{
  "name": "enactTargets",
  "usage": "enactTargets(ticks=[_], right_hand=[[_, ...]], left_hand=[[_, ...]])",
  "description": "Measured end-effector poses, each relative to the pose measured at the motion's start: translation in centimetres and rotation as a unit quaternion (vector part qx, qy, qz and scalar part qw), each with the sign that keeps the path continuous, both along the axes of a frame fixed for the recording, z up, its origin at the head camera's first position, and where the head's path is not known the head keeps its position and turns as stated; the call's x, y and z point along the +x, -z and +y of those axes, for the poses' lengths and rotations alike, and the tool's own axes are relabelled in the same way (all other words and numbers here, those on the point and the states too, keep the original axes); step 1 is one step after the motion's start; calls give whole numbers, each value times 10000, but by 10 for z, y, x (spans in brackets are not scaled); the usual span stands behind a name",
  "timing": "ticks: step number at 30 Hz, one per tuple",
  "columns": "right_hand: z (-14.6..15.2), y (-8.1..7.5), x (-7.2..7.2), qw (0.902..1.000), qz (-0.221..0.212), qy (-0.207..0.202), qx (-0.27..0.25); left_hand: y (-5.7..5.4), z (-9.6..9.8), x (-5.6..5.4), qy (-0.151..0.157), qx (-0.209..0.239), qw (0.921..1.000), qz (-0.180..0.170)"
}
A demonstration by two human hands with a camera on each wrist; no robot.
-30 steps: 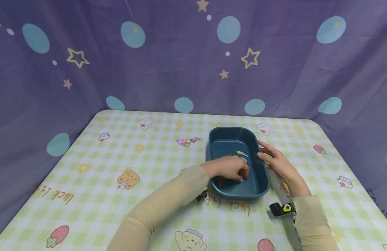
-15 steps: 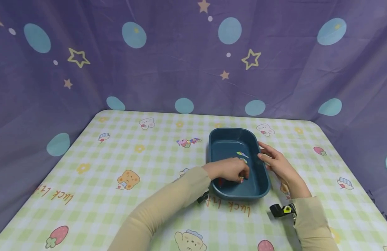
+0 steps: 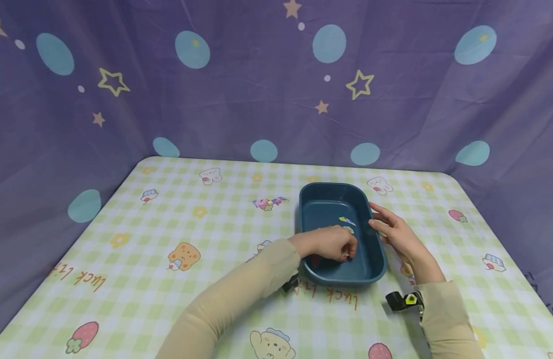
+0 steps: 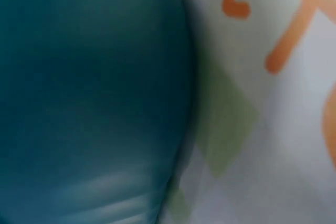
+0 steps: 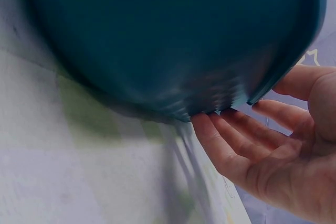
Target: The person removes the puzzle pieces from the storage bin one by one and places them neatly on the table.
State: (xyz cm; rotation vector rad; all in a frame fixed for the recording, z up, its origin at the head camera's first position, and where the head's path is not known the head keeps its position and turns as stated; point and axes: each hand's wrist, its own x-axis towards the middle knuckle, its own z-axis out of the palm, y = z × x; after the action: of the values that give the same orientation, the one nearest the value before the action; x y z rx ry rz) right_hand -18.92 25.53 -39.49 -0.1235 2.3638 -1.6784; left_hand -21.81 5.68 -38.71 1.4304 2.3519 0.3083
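Observation:
A dark teal rectangular box (image 3: 321, 194) stands on the checked cloth. My left hand (image 3: 332, 243) reaches down into its near half with curled fingers, pinching a small colourful piece (image 3: 346, 258) mostly hidden by the fingertips. Another small flat colourful piece (image 3: 346, 220) lies on the box floor beyond the knuckles. Something red (image 3: 315, 259) shows under the left wrist. My right hand (image 3: 398, 234) steadies the box from the right, fingers extended; in the right wrist view its fingertips (image 5: 202, 121) touch the outer wall. The left wrist view holds only the box's outside and cloth.
Two small colourful pieces (image 3: 261, 203) lie on the cloth left of the box, among printed cartoon figures. A purple patterned curtain (image 3: 231, 99) hangs behind the table's far edge. Black wrist straps with cameras (image 3: 404, 300) sit on both wrists.
My left fingers have shifted slightly at the box floor, and a bit of the colourful piece now shows at their tips. The right hand and the box stay put.

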Motion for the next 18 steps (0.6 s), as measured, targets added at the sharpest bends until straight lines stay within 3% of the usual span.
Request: enactTargets(ticks=[6,12,18], right_hand=[[0,-1,0,10000,-48,1,-57],[0,-2,0,9999,-72,42,-64],[-1,-1,-1,9999,-116,76,-35]], left_hand=[[-3,-4,1,-96,223,9996,-150],[-11,-11,0,-464,590,9962,-441],[-19,-21,-4,-806,911,9915,-460]])
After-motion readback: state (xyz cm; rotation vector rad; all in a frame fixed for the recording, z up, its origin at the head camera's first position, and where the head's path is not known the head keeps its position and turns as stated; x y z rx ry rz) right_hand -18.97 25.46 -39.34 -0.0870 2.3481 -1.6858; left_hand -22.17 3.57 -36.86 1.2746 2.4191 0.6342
